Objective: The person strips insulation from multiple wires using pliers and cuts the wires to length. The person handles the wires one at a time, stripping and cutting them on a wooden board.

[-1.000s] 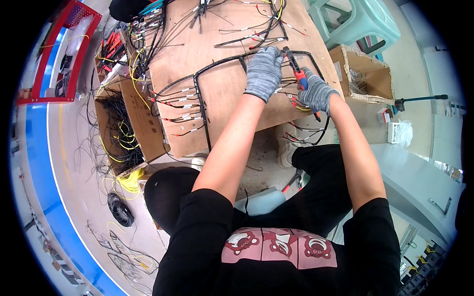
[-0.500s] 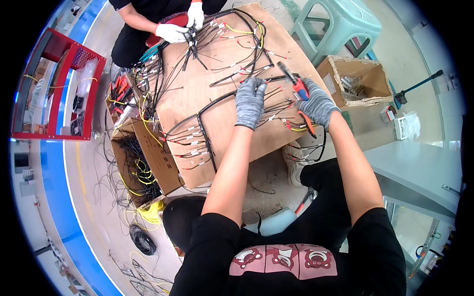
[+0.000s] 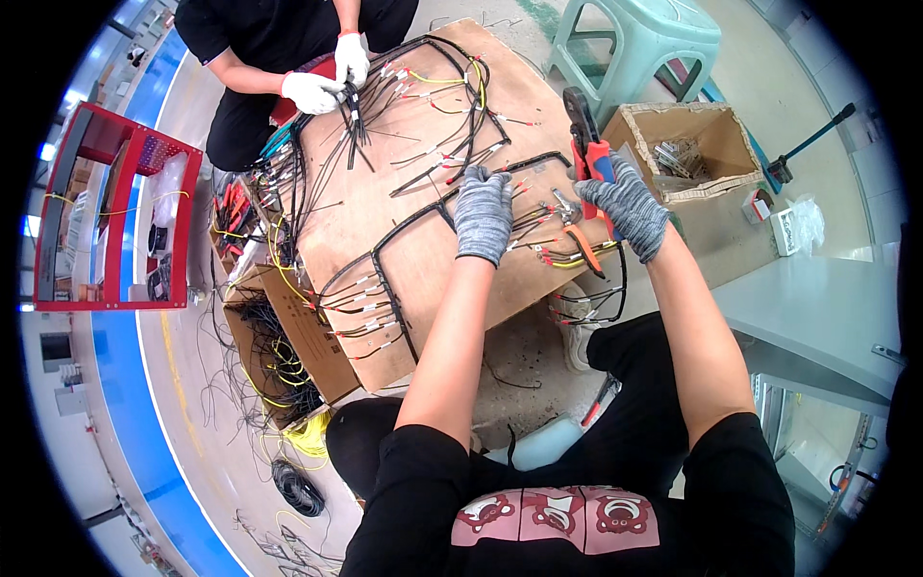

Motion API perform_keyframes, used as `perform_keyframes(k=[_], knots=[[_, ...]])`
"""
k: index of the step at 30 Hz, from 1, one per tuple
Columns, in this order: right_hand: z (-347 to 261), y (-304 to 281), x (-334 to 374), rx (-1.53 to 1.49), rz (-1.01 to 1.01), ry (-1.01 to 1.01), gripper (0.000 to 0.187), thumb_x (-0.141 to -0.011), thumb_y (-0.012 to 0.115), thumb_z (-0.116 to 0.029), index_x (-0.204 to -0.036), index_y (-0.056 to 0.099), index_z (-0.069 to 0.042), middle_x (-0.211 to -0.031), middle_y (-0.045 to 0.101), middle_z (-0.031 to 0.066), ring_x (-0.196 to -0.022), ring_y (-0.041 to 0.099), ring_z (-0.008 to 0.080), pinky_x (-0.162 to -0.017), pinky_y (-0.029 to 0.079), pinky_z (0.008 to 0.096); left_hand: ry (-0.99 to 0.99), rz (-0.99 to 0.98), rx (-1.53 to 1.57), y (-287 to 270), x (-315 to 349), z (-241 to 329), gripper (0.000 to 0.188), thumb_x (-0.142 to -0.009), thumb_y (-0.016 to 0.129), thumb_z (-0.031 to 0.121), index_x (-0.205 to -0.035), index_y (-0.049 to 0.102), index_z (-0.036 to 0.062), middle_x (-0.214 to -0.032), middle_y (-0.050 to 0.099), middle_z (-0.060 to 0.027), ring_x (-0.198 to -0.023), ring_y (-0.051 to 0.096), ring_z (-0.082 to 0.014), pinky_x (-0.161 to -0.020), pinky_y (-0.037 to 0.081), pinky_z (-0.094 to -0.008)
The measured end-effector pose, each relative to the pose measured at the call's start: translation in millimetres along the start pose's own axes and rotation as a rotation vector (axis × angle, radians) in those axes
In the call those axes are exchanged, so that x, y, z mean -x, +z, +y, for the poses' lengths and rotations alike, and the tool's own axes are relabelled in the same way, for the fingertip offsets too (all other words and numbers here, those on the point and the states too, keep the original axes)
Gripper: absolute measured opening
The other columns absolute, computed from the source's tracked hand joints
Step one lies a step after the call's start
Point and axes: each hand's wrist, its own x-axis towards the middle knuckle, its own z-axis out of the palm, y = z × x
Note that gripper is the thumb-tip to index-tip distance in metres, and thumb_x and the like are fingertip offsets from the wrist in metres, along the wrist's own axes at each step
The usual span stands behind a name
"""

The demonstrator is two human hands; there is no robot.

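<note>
My right hand [image 3: 630,204], in a grey knit glove, is closed round red-and-blue handled crimping pliers [image 3: 584,135], whose dark jaws point away from me. My left hand [image 3: 483,216], gloved the same way, is curled over the black taped wire harness [image 3: 399,228] on the board. Its fingertips are bent together, and whatever they pinch is hidden. Beside my right hand, orange-handled pliers [image 3: 583,248] lie over the wires. Short wires with red ends and white tags [image 3: 546,216] fan out between my hands.
The wooden board [image 3: 452,298] carries more harness branches. Opposite, a co-worker's white-gloved hands [image 3: 332,79] hold a bundle of black wires. A green plastic stool [image 3: 639,48] and a cardboard box [image 3: 687,144] stand at the right. Another box of wires [image 3: 288,337] is at the left, near a red rack [image 3: 115,212].
The crimping pliers have swung more upright in my right hand and show more fully. The orange-handled pliers, partly behind that hand before, now show on the board. The whole view has shifted slightly.
</note>
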Motion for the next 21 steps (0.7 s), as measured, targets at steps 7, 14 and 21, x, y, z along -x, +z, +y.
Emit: perform_keyframes(k=[7, 14, 21], knots=[[18, 3, -3, 0.186, -0.124, 0.102, 0.06, -0.074, 0.067, -0.015, -0.126, 0.042, -0.001, -0.096, 0.06, 0.0078, -0.082, 0.054, 0.0139, -0.075, 0.046, 0.0273, -0.061, 0.011, 0.164, -10, -1, 5, 0.014, -0.073, 0.068, 0.015, -0.083, 0.064, 0.0061, -0.094, 0.055, -0.0171, -0.094, 0.053, -0.0327, -0.084, 0.044, -0.0391], [-3, 27, 11, 0.465, -0.28, 0.122, 0.065, -0.073, 0.067, -0.026, -0.125, 0.041, 0.002, -0.098, 0.058, 0.0198, -0.09, 0.055, 0.0283, -0.082, 0.044, 0.0319, -0.324, 0.125, 0.908, -28, 22, -10, 0.01, -0.085, 0.058, 0.013, -0.088, 0.06, 0.0044, -0.081, 0.056, -0.0041, -0.068, 0.052, -0.014, -0.062, 0.043, -0.0277], [-6, 46, 11, 0.566, -0.307, 0.102, 0.071, -0.072, 0.067, -0.027, -0.13, 0.037, 0.001, -0.109, 0.057, 0.0238, -0.1, 0.056, 0.0309, -0.086, 0.043, 0.0327, -0.379, 0.099, 1.383, -43, 33, -17, 0.015, -0.091, 0.053, 0.018, -0.098, 0.058, 0.0059, -0.077, 0.055, -0.0002, -0.056, 0.046, -0.0055, -0.05, 0.038, -0.02]])
